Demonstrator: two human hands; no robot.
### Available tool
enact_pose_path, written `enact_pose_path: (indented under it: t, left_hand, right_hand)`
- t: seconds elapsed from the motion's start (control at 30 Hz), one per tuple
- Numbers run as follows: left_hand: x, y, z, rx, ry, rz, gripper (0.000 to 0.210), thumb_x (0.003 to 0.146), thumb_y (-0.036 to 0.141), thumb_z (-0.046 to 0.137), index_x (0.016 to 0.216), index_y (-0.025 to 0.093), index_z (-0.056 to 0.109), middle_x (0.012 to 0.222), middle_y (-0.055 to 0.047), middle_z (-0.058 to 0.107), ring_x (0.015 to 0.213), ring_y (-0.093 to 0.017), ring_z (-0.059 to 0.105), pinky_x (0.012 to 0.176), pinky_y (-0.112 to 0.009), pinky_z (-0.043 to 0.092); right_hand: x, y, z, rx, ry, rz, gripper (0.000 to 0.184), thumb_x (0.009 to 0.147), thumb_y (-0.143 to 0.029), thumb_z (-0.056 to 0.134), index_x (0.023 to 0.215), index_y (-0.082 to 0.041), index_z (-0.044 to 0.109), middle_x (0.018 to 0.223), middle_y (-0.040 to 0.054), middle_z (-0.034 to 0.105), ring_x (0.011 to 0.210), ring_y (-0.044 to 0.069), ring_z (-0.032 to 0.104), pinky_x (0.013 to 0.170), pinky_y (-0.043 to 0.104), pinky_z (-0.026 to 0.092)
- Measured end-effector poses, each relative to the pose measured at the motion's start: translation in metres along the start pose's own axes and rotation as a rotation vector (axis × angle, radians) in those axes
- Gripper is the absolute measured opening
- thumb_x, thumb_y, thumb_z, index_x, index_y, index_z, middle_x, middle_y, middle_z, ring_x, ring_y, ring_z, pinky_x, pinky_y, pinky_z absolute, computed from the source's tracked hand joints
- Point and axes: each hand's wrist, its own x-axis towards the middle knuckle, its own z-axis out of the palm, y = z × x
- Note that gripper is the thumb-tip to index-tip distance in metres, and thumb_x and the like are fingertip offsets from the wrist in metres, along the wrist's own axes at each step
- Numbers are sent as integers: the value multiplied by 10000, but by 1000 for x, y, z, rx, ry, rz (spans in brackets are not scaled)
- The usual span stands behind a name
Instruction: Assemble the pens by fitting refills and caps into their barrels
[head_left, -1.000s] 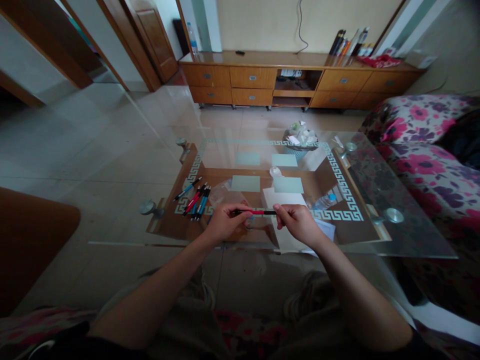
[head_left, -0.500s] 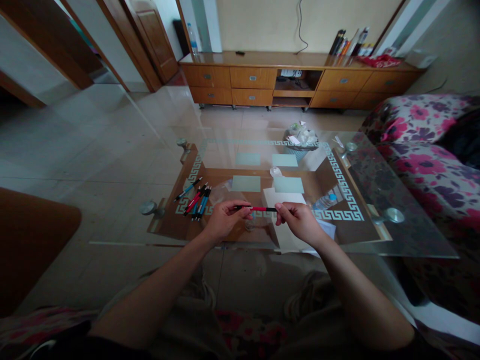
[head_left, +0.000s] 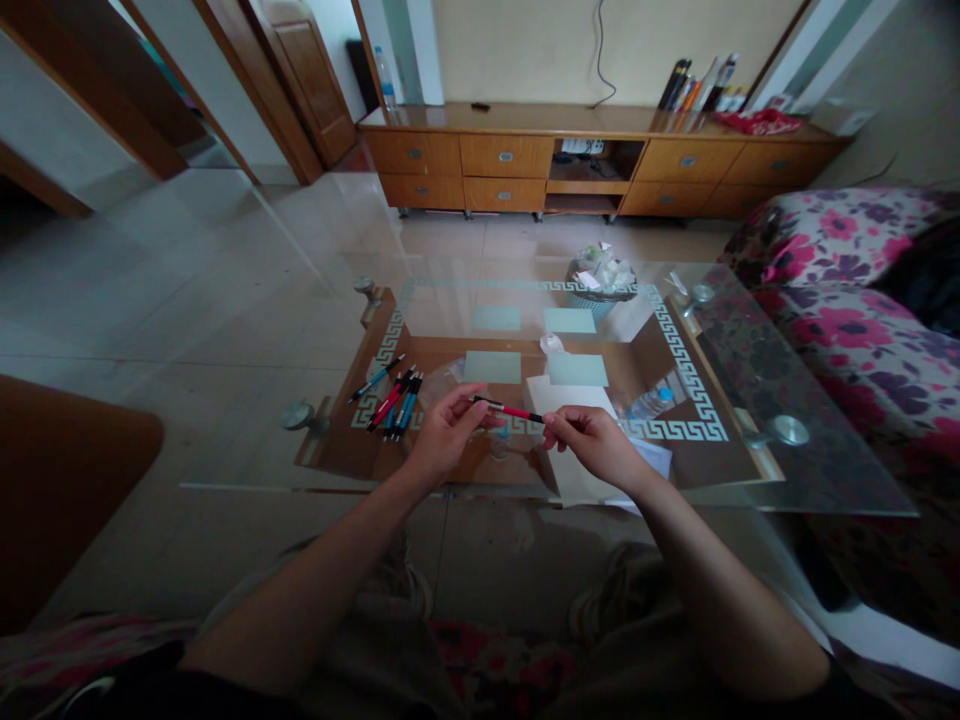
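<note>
A red pen [head_left: 516, 411] with black ends is held above the near part of the glass table, slanting so that its left end is higher. My right hand [head_left: 589, 438] pinches its right end between thumb and fingers. At the other end, my left hand [head_left: 444, 432] has the black tip loosely between thumb and index finger, the remaining fingers curled below. Left of that hand, several red, blue and black pens [head_left: 396, 402] lie in a loose pile on the glass. A white sheet of paper [head_left: 581, 470] shows beneath my right hand.
The glass table [head_left: 825, 440] has metal supports and a lower wooden shelf. A plastic bottle [head_left: 651, 402] shows at right, a basket of crumpled plastic [head_left: 604, 285] at the back. Beyond stands a wooden cabinet [head_left: 506, 155]; a flowered sofa [head_left: 862, 300] is on the right.
The pen has tilted, its left end rising and its right end staying lower. My left hand has risen slightly and its fingers have loosened; my right hand has shifted a little left.
</note>
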Motion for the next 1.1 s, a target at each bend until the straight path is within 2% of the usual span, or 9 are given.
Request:
enact_pose_path:
  t: [0.2, 0.37, 0.57, 0.7, 0.8, 0.97, 1.1]
  left_hand:
    - [2, -3, -1, 22, 90, 23, 464, 838, 374, 709, 1229, 140, 622, 1058, -124, 748, 835, -223, 747, 864, -404, 592]
    - [0, -4, 0, 53, 75, 22, 518, 860, 395, 680, 1309, 151, 599, 1078, -118, 746, 849, -224, 747, 896, -411, 580]
    - [-2, -7, -1, 83, 48, 38, 547, 872, 447, 655, 1327, 149, 597, 1116, -139, 734, 881, -235, 744, 933, -426, 561]
    - [-3, -3, 0, 59, -10, 28, 567, 877, 468, 645, 1337, 142, 583, 1157, -162, 715, 954, -248, 731, 972, -439, 537]
    - [-3, 2, 2, 19, -23, 17, 559, 878, 460, 648, 1343, 164, 561, 1123, -146, 729, 933, -239, 737, 940, -422, 556]
    - [-2, 4, 3, -44, 15, 3, 475, 851, 421, 692, 1234, 164, 580, 1070, -127, 743, 888, -226, 744, 903, -403, 572]
    - [-1, 1, 1, -36, 26, -16, 404, 825, 405, 721, 1111, 138, 621, 1075, -136, 741, 919, -220, 734, 926, -389, 560]
  right_hand:
    - [1, 2, 3, -32, -22, -11, 400, 934, -500, 534, 763, -182, 705, 706, 22, 689, 634, 133, 573, 580, 245, 407]
    - [-1, -5, 3, -31, -16, -9, 363, 921, -466, 563, 772, -179, 726, 686, 13, 679, 598, 117, 545, 543, 236, 375]
    - [-1, 4, 4, -58, -3, -24, 372, 923, -462, 561, 764, -176, 737, 685, 20, 689, 612, 126, 554, 558, 238, 384]
    - [-4, 6, 7, -89, 2, -42, 382, 933, -465, 542, 763, -181, 734, 688, 17, 688, 614, 129, 560, 549, 237, 374]
    - [-3, 5, 8, -92, 42, -54, 358, 922, -465, 555, 774, -189, 728, 707, 18, 694, 632, 139, 571, 557, 242, 383]
    - [0, 5, 8, -81, 181, -63, 296, 878, -467, 617, 891, -193, 726, 781, 31, 709, 656, 154, 582, 571, 256, 406]
    - [-1, 2, 5, -102, 164, -91, 305, 908, -464, 584, 881, -198, 732, 765, 21, 700, 673, 156, 593, 605, 259, 414]
